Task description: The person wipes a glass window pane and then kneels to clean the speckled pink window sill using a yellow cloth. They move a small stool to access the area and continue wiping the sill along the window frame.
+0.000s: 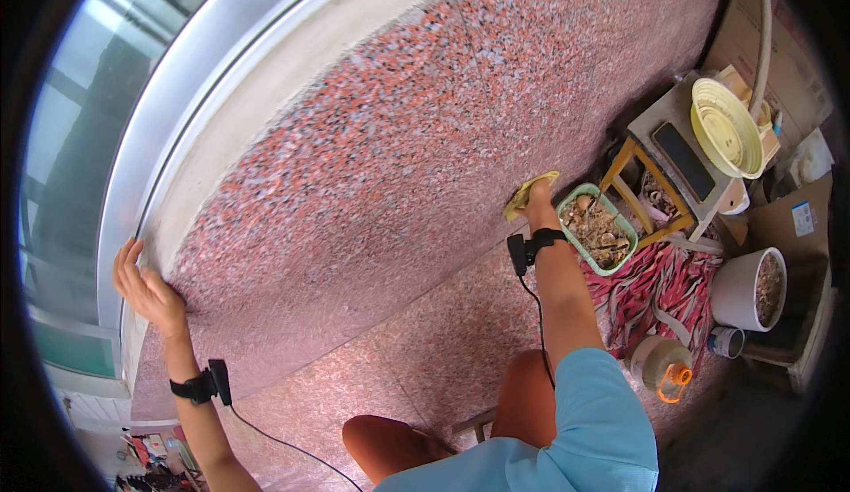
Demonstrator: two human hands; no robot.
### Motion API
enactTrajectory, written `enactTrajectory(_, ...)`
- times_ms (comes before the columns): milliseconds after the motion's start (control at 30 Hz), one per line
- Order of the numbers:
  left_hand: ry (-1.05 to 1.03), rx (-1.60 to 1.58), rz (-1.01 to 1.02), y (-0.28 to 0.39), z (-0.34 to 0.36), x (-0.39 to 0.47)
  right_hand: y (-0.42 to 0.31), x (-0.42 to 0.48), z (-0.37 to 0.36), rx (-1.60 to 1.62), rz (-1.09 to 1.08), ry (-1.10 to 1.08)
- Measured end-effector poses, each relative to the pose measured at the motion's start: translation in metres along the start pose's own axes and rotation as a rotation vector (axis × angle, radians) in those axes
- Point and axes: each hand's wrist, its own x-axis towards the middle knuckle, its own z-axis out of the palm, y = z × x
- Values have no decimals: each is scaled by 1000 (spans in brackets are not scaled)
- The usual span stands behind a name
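Observation:
My right hand (539,201) presses a yellow cloth (520,201) against the lower part of a red, speckled granite-like wall (372,153). Part of the cloth is hidden behind my fingers. Off to the left, my left hand (149,293) rests on the pale window sill (174,226), its fingertips reaching the metal window frame (126,180). That hand holds nothing. A black strap with a small device sits on each wrist, and a cable runs from each one.
Close to my right forearm stands a green plastic basin (601,233) of shells or scraps. Beyond it are a wooden stool (641,193), a yellow bowl (724,126), a white bucket (740,293), a strip mop head (654,286) and a jug with an orange cap (654,362).

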Motion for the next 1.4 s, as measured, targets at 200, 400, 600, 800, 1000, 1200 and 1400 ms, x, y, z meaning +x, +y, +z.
enactTrajectory(200,70,-74,-46,16,1,12,-53,-65,38,141,-353,-5)
enactTrajectory(400,78,-102,-48,10,-6,9,-90,-193,81,-165,-973,-175)
enactTrajectory(600,103,-121,-75,7,-13,5,-45,-322,114,-656,-1470,-154)
enactTrajectory(800,154,-135,-93,6,-10,5,16,-324,93,-964,-1953,-180)
enactTrajectory(1000,158,-152,-107,5,-8,5,15,-306,76,-1112,-1954,-187)
enactTrajectory(1200,151,-137,-89,3,-9,3,-54,-287,107,-857,-1970,124)
enactTrajectory(1400,134,-129,-91,6,-8,2,-115,-297,118,-548,-1795,195)
